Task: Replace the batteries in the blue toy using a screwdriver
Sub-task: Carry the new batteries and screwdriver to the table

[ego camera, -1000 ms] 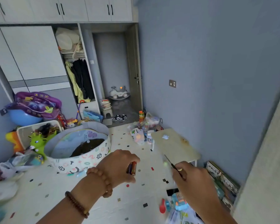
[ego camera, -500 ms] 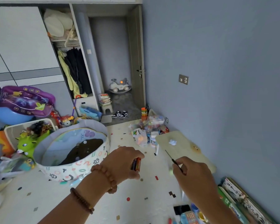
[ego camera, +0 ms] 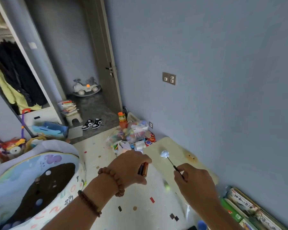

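Both hands higher: L (ego camera: 130,166) batts (ego camera: 143,169), R (ego camera: 193,181) driver (ego camera: 175,166).

Two brown bead bracelets (ego camera: 112,182) circle the bare left forearm.

Soft, even daylight fills the room, moderately bright, with no hard shadows on the plain blue-grey wall (ego camera: 223,55). The open white wardrobe (ego camera: 15,72) at the left is darker inside. The wide-angle lens bends the grey door frame (ego camera: 105,52) and wardrobe uprights so they lean inward. The whole picture is slightly soft; the round printed fabric play bin (ego camera: 32,188) and the stacked picture books (ego camera: 249,211) at the lower corners are smeared with blur.
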Available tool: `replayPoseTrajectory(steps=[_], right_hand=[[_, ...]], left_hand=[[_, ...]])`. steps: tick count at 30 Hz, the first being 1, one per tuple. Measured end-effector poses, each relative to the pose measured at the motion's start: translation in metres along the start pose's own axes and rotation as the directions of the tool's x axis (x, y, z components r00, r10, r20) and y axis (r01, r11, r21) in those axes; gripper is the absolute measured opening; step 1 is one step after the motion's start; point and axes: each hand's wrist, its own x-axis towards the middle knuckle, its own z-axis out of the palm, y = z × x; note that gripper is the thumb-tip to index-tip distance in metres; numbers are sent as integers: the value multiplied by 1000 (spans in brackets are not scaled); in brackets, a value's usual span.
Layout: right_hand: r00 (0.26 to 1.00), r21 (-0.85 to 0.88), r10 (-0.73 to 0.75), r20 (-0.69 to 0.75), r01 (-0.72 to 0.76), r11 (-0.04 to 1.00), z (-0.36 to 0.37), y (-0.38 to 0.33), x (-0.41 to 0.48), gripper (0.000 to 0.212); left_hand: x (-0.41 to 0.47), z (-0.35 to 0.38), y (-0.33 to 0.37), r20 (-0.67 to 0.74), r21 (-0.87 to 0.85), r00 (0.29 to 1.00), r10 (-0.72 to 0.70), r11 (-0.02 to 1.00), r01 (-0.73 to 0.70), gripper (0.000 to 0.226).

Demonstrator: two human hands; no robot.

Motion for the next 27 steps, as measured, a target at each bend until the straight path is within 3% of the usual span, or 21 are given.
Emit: replayPoseTrajectory(steps=[10, 17, 22, 27], right_hand=[[986, 33, 125, -112, -122, 992, 49, 2, 187, 13], [950, 47, 286, -127, -282, 958, 76, 25, 292, 14], [866, 35, 470, -170, -471, 881, 90, 47, 332, 17], [737, 46, 626, -254, -637, 769, 119, 58, 360, 21]], left_hand=[[208, -11, -81, -2, -10, 983, 184, 983, -184, 58], [341, -21, -111, 103, -16, 956, 275, 961, -274, 59], [429, -6, -121, 198, -24, 895, 400, 915, -403, 54], [510, 23, -122, 281, -19, 775, 566, 810, -586, 51]])
